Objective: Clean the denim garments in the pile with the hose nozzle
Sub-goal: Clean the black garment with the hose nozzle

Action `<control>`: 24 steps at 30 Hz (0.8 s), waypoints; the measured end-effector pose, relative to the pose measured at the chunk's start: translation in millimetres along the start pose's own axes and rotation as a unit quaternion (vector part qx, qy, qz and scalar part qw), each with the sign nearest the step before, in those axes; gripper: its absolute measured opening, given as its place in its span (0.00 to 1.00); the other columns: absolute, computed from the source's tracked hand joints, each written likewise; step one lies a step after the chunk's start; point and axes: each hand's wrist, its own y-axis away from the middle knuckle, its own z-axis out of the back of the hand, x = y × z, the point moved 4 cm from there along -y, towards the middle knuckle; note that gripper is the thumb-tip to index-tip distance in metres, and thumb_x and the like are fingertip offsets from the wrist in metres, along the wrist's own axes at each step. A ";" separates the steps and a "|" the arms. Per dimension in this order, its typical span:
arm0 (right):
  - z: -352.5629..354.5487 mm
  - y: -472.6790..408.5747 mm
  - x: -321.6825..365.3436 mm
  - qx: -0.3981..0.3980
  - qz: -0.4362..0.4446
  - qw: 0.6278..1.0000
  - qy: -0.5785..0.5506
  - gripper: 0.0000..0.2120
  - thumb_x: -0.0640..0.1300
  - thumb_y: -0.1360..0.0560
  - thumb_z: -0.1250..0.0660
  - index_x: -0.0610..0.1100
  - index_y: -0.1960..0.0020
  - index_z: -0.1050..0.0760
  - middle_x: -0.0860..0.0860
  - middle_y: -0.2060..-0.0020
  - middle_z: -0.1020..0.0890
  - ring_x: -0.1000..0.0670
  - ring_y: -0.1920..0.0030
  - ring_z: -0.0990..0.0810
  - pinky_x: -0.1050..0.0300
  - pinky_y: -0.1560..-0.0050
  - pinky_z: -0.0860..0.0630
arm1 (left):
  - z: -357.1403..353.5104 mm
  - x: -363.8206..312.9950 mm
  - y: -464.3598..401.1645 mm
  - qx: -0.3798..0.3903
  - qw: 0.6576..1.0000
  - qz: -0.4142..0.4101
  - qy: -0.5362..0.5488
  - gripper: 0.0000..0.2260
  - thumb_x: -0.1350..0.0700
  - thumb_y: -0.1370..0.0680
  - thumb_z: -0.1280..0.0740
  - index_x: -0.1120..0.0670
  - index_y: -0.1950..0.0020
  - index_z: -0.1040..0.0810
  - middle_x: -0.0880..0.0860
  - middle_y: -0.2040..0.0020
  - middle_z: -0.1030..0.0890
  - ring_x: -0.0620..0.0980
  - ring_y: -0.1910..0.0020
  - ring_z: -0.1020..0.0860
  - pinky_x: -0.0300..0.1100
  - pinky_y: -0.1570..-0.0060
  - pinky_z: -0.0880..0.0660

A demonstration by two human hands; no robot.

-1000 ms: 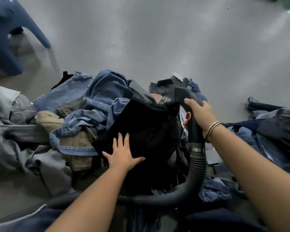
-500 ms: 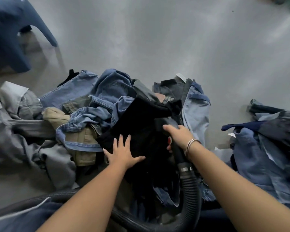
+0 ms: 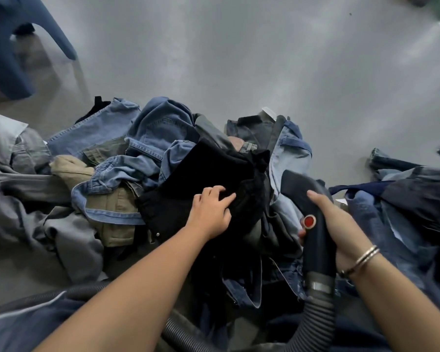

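With the left hand gripping the black garment taut, keep the right hand wrapped around the nozzle and sweep slowly.

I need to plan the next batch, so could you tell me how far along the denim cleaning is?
Done: cannot tell; no garment looks visibly finished. In hand: the left hand grips the black garment atop the pile, the right hand holds the hose nozzle beside it. Left: the blue jeans and grey garments around.
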 end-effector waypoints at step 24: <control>-7.5 -0.6 -15.7 0.048 0.044 0.998 0.019 0.16 0.53 0.27 0.30 0.44 0.47 0.28 0.46 0.77 0.24 0.46 0.78 0.23 0.54 0.75 0.24 | 20.7 19.4 11.2 0.029 0.997 0.061 0.045 0.19 0.48 0.23 0.38 0.45 0.32 0.29 0.51 0.31 0.34 0.54 0.33 0.37 0.50 0.36 0.39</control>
